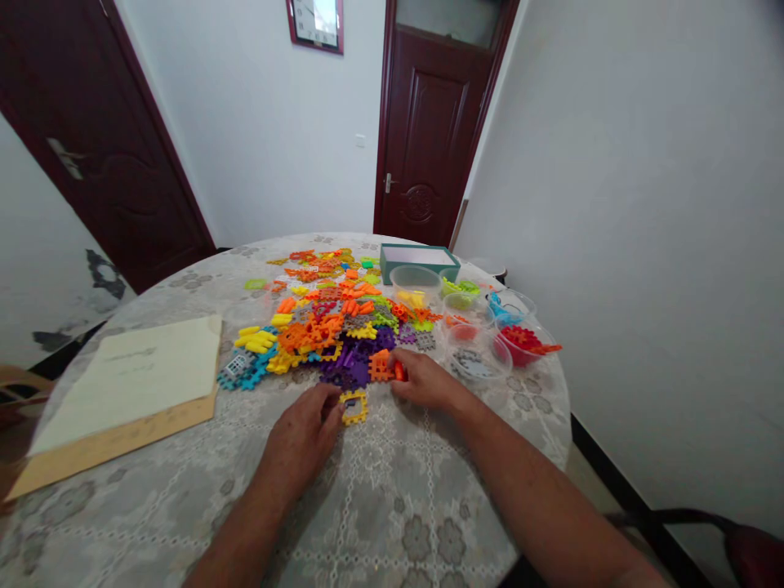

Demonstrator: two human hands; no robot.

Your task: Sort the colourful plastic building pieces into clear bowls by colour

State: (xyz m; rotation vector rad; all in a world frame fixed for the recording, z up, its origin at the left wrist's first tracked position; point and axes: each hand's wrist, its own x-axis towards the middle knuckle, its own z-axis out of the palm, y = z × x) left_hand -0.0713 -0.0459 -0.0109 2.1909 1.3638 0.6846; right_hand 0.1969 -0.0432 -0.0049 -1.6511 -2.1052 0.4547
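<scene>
My left hand (306, 423) is closed at the left edge of a yellow square frame piece (362, 407) with a toothed rim, close to the near side of the heap. To its right, my right hand (424, 380) has its fingers wrapped round an orange toothed building piece (378, 366). A smaller orange-red piece (400, 371) shows by those fingers. Just beyond both hands lie purple toothed pieces (352, 365), partly under the heap of orange pieces (312, 331). Several yellow pegs (254, 338) and blue toothed pieces (248, 377) lie on the left.
At the right stand clear bowls: one with red pieces (519, 341), one with grey pieces (470, 364), one with blue pieces (503, 310). An open green box (419, 275) stands behind. Cream paper (138, 376) lies left on the patterned tablecloth (392, 506).
</scene>
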